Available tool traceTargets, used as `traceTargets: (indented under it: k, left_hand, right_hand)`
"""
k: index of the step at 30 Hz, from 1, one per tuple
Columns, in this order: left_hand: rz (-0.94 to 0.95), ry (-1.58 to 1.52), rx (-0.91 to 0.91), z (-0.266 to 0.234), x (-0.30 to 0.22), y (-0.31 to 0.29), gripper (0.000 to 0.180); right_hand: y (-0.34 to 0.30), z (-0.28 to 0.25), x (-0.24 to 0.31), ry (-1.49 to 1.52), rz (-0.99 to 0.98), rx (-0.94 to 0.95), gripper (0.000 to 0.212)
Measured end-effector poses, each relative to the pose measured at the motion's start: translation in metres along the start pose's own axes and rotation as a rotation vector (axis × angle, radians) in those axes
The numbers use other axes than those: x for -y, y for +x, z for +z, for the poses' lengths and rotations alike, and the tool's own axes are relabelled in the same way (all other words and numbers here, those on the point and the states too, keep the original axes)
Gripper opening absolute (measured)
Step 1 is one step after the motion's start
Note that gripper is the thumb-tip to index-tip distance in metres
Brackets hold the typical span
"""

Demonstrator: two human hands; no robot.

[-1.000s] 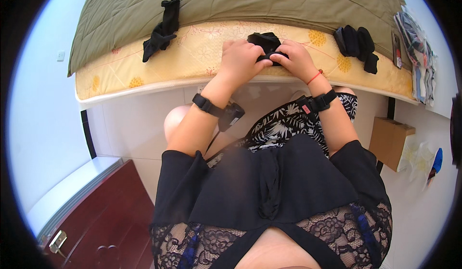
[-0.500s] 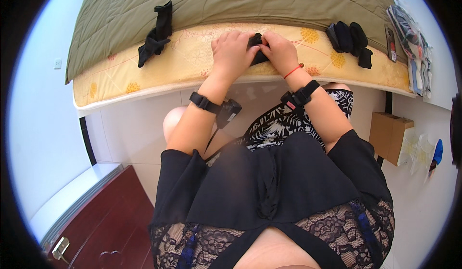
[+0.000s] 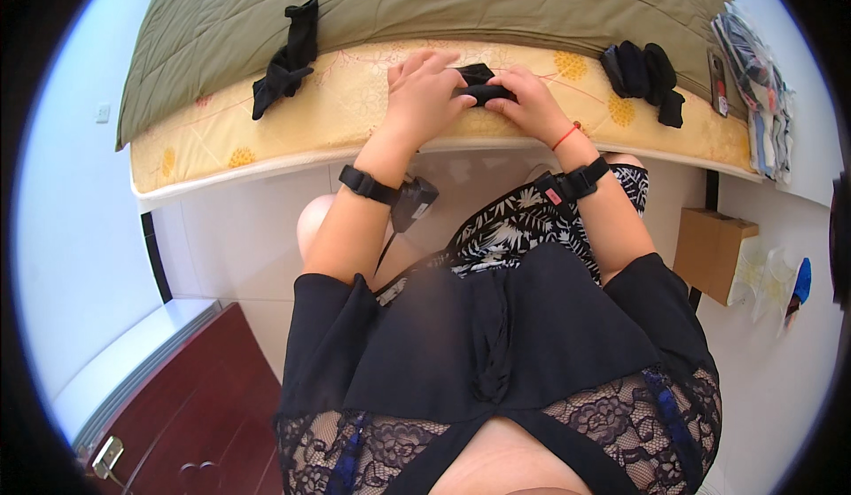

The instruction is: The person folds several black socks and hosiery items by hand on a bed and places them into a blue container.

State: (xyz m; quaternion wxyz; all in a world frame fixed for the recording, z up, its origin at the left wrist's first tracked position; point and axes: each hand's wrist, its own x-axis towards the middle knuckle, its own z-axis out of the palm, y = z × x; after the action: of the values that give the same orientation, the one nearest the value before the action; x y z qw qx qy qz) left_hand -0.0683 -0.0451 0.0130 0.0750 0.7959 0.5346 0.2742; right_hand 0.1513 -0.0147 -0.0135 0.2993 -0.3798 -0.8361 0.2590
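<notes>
Left hand and right hand pinch opposite ends of the black cloth between them

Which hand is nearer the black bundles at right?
Right. The right hand is left of the black bundles, apart from them; the left hand is farther left, beyond the black cloth.

Bedroom interior, straight edges curved by the wide lens. A bed spans the upper field: its yellow floral mattress, edged in white, lies partly beneath an olive quilted comforter, and dark bed legs stand below. Pale floor tiles with fine joints extend underneath. Left: a white wall bearing a small wall plate; lower left, a dark red panelled door with metal hardware. Illumination is bright, bluish along the left wall.
</notes>
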Motion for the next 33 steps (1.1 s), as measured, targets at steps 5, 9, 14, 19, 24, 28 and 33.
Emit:
traceTargets:
  k: [5,9,14,19,24,28,33]
  left_hand:
    - [-0.009,-0.155,0.257,-0.003,0.01,0.016,0.023]
    - [0.008,-0.101,0.282,-0.003,0.011,0.019,0.028]
    - [0.012,-0.062,0.185,-0.003,0.006,0.017,0.03]
    - [-0.084,0.062,0.245,-0.01,-0.001,0.018,0.034]
    - [-0.059,0.186,0.312,-0.015,-0.01,0.018,0.037]
    - [0.056,0.103,0.25,-0.017,-0.011,0.013,0.038]
    - [0.048,0.08,0.241,-0.017,-0.005,0.007,0.03]
  right_hand:
    - [0.011,-0.002,-0.013,-0.003,0.027,0.181,0.022]
    - [0.014,-0.003,-0.001,-0.011,0.14,0.178,0.022]
    - [0.016,-0.006,0.018,0.108,0.29,0.135,0.032]
    - [0.022,-0.007,0.008,0.054,0.177,0.256,0.042]
    - [0.028,-0.008,0.015,0.007,0.18,0.268,0.044]
    - [0.027,-0.012,0.027,-0.023,0.166,0.304,0.043]
    - [0.03,-0.006,0.03,-0.115,0.318,0.305,0.041]
